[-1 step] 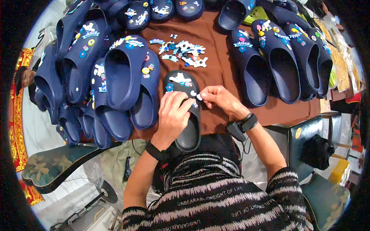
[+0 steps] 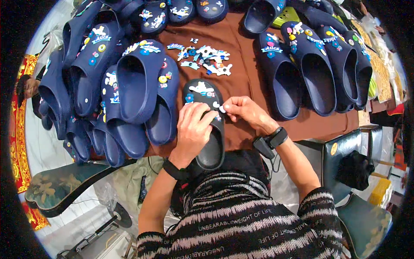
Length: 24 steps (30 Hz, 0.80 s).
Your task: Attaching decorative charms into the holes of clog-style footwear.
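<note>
A black clog [image 2: 214,149] lies at the table's near edge, toe pointing away from me, with a white figure charm and a small blue flower charm on its upper. My left hand [image 2: 192,129] is wrapped over the clog's upper and grips it; its fingertips are partly hidden on the far side. Just right of the clog, my right hand [image 2: 244,110] pinches a small white charm [image 2: 222,109] between thumb and forefinger, close to the clog's side. Beyond the toe is a loose pile of white and blue charms [image 2: 210,56].
Decorated navy clogs [image 2: 151,90] are heaped on the left, and more stand in a row [image 2: 317,82] on the right. A brown cloth [image 2: 241,56] covers the table. A dark chair [image 2: 343,155] stands at the right, a patterned seat [image 2: 64,185] at the left.
</note>
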Tool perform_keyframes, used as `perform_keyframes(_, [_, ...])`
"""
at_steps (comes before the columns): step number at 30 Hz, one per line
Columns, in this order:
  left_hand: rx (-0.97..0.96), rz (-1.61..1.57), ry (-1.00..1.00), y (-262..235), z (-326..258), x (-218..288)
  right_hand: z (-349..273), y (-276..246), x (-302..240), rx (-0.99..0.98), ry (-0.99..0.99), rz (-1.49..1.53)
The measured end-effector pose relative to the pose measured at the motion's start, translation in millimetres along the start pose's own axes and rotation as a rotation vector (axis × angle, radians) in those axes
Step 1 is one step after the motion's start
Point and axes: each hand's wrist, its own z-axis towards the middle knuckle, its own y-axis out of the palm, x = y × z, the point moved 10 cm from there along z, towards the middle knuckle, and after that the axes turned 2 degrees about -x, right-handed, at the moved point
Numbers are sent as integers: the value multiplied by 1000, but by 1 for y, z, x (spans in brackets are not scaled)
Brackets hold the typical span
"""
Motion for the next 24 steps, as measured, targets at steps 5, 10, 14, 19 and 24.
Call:
perform_keyframes(5, [25, -7, 10, -2, 1, 1, -1, 3, -5, 15, -8, -24])
perform_keyframes(10, [46, -5, 26, -3, 1, 3, 0, 2, -5, 5, -4, -89])
perform_keyframes(14, [41, -7, 19, -3, 1, 1, 1, 2, -7, 2, -27, -87])
perform_keyframes(19, [39, -13, 4, -3, 2, 2, 7, 6, -6, -14, -60, -102])
perform_keyframes(24, [47, -10, 22, -4, 2, 3, 6, 6, -6, -16, -69, -62])
